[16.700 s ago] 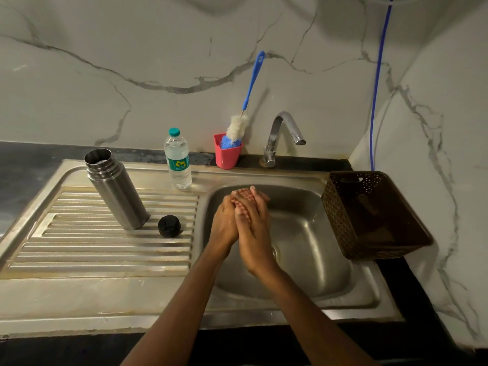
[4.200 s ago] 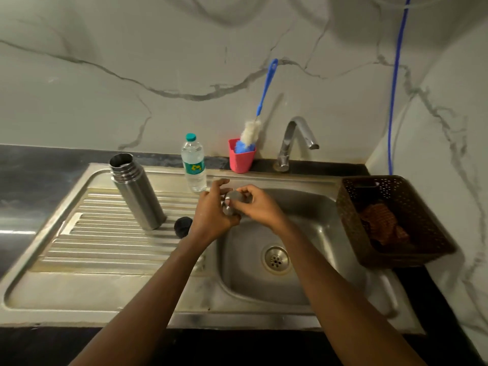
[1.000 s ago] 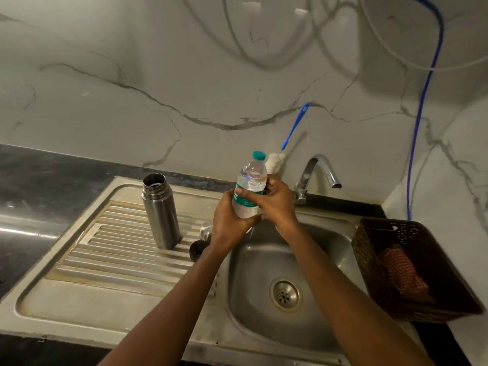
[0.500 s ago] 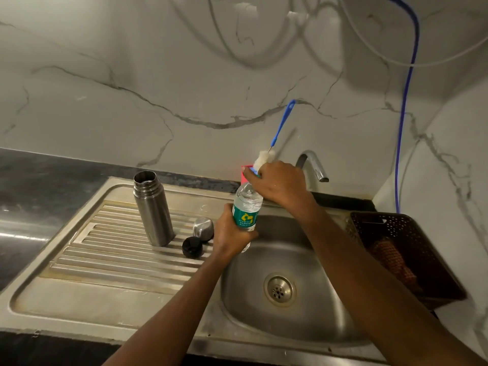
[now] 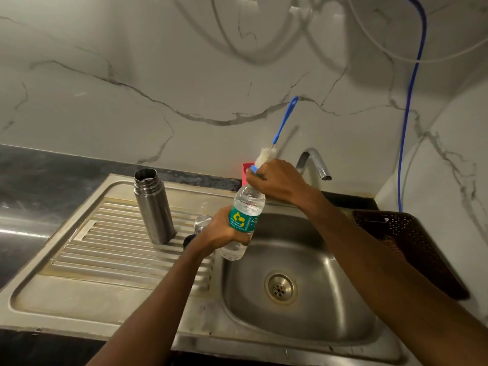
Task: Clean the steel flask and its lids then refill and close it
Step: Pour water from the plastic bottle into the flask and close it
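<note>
Bottle (image 5: 246, 210) lower now, label perhaps "Bisleri".

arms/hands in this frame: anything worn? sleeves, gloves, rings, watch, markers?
Both forearms are bare up to the bottom frame edge: no sleeves show. The left hand and the right hand have no gloves. No watch, band or bracelet at either wrist, and no rings on the fingers that show. No tags, markers or cables on either arm. Some fingers are hidden, so rings there cannot be ruled out.

Brushed steel flask (image 5: 154, 206) on a dull ribbed metal sink (image 5: 111, 249); clear plastic bottle (image 5: 244, 220) — glossy.
</note>
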